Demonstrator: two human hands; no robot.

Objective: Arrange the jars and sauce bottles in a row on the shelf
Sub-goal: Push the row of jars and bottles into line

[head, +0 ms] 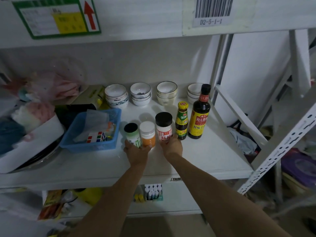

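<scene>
"D2-5-1-1" under barcode label (214, 11), "海天" on tall sauce bottle (199, 115)

You face a white metal shelving unit (188, 161) against a pale wall (153, 65), dimly lit. Its slotted upright (280, 147) slants down your right; a barcode label (213, 11) sits on the upper beam, with clutter beyond the right edge.

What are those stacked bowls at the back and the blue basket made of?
The bowls look like glazed ceramic: glossy white, thin dark rims, some painted patterns. The blue basket looks like moulded plastic, with a matte finish and a perforated wall. Neither can be confirmed by sight alone.
</scene>
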